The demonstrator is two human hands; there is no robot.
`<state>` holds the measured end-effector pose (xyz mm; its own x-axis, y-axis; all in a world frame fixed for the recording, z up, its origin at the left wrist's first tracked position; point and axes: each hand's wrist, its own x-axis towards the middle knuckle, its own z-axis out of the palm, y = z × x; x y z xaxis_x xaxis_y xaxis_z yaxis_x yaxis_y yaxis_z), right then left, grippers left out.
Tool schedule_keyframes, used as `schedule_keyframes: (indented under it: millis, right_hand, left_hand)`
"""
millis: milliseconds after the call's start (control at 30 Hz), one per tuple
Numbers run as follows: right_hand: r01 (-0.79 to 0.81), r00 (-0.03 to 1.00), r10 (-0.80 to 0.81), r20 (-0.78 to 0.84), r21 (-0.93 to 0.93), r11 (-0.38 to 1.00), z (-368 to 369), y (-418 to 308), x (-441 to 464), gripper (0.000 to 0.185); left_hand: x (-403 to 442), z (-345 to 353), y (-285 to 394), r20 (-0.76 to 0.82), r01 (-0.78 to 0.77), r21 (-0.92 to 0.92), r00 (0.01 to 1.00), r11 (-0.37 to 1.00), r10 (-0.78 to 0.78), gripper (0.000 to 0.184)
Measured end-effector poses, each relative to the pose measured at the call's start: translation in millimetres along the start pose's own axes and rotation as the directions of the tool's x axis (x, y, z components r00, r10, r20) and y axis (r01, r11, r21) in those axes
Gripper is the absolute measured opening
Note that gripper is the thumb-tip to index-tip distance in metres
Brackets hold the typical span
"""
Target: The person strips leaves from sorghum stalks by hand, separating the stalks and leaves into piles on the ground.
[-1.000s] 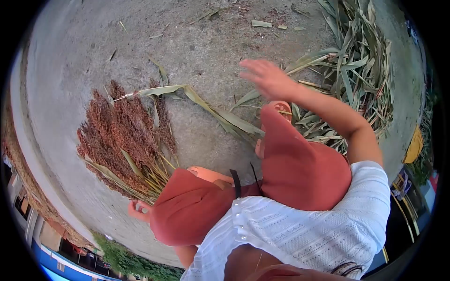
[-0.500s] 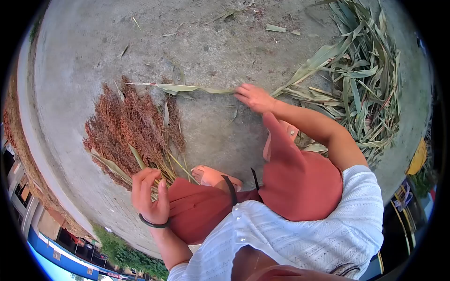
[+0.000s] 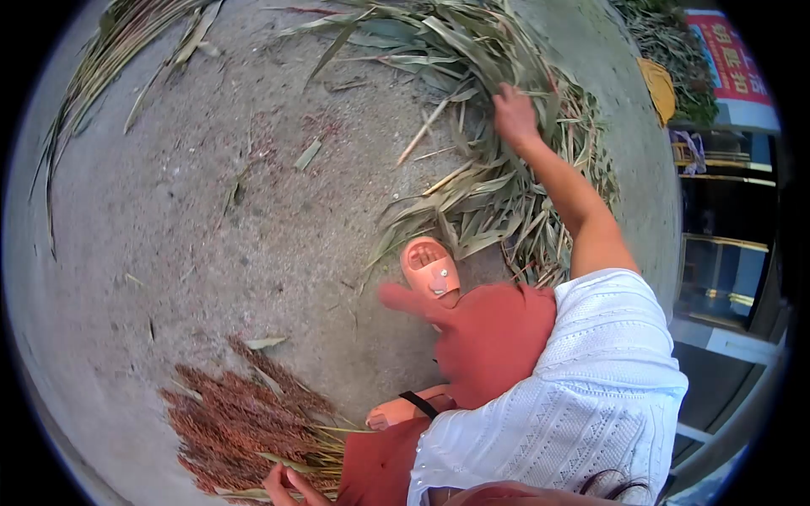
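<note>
My right hand [image 3: 515, 118] is stretched out over a heap of long dry green leaves [image 3: 498, 190]. Its fingers are among the leaves and blurred, so their grip is unclear. At the lower left, the bottom edge partly cuts off my left hand [image 3: 291, 487]. Its fingers are curled beside the pale stalks [image 3: 325, 451] of a bundle of reddish-brown sorghum heads [image 3: 240, 417]; what they hold is hidden. The sorghum lies on the concrete by my feet, its heads pointing left. A loose leaf [image 3: 266, 343] rests at the bundle's upper edge.
My feet in orange sandals [image 3: 430, 268] stand between sorghum and leaf heap. More long stalks [image 3: 101, 63] lie at the upper left. Leaf scraps [image 3: 308, 153] dot the concrete ground [image 3: 253, 244]. A yellow cloth [image 3: 656, 88] and a red sign [image 3: 732, 55] are at the right.
My right hand has moved from a long leaf strip near the sorghum to the leaf heap. The view has turned to the right, leaving my left hand lower and partly out of frame.
</note>
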<state>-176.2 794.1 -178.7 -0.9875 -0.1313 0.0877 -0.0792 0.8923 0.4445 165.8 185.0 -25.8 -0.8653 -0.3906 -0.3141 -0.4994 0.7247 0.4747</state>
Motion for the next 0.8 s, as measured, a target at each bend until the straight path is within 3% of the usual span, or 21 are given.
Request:
schedule_keyframes:
  millis: [33,133,200,300,333,367,400,433,500,600,667,733,800]
  right_hand:
    - [0.144,0.972,-0.125,-0.196,0.084,0.986,-9.3,-30.7,-4.1,0.021]
    - [0.352,0.921,-0.388,-0.026,0.483,0.802,-38.4,-127.3,-48.7,0.043]
    - [0.501,0.801,-0.598,-0.021,0.570,0.651,-31.2,-150.7,-83.2,0.055]
    - [0.444,0.799,-0.581,0.154,0.500,0.744,-18.3,-112.0,-107.7,0.066]
    - [0.444,0.799,-0.547,0.251,0.368,0.817,-10.9,-83.8,-109.1,0.070]
    - [0.354,0.839,-0.454,0.299,0.335,0.873,16.0,-47.4,-120.8,0.067]
    - [0.252,0.816,-0.353,0.457,0.268,0.930,8.6,-17.7,-119.1,0.061]
    - [0.286,0.846,-0.287,0.449,0.072,0.956,29.4,16.9,-131.2,0.057]
    - [0.211,0.893,-0.176,0.415,-0.041,0.977,26.2,53.3,-126.8,0.053]
    - [0.086,0.838,-0.129,0.531,0.105,0.991,-17.6,14.2,-87.4,0.057]
    - [0.167,0.845,-0.227,0.483,0.165,0.972,-24.0,-41.1,-59.0,0.073]
    - [0.314,0.648,-0.352,0.676,0.184,0.931,-50.6,-110.0,1.6,0.074]
    - [0.431,0.299,-0.336,0.893,0.187,0.883,-88.8,-169.5,69.5,0.079]
  left_hand:
    - [5.5,2.4,0.3,-0.029,-0.042,-0.010,0.999,0.999,0.042,0.016]
    - [23.2,3.7,0.3,0.027,-0.086,0.002,0.996,0.996,0.086,0.019]
    - [31.1,7.3,-9.1,0.046,-0.101,-0.080,0.993,0.992,0.105,0.019]
    - [42.5,10.7,-13.1,0.092,-0.050,-0.093,0.994,0.994,0.059,0.021]
    - [44.3,9.4,-14.0,0.104,-0.013,-0.080,0.994,0.997,0.021,0.021]
    - [48.5,8.8,-9.4,0.083,-0.052,-0.096,0.995,0.994,0.060,0.019]
    - [50.1,9.4,-9.7,0.066,-0.057,-0.072,0.996,0.996,0.062,0.018]
    - [52.6,11.7,-11.7,0.053,-0.064,-0.050,0.996,0.997,0.067,0.017]
    - [57.3,14.9,-7.3,0.042,-0.074,-0.049,0.996,0.996,0.076,0.015]
    - [64.9,14.0,5.0,0.041,-0.063,-0.080,0.997,0.995,0.067,0.014]
    - [63.7,10.0,11.0,0.055,-0.017,-0.067,0.998,0.998,0.020,0.014]
    - [63.2,5.7,18.6,0.078,0.001,-0.060,0.997,0.998,0.003,0.015]
    - [64.3,0.5,30.1,0.074,0.023,-0.041,0.997,0.999,-0.020,0.015]
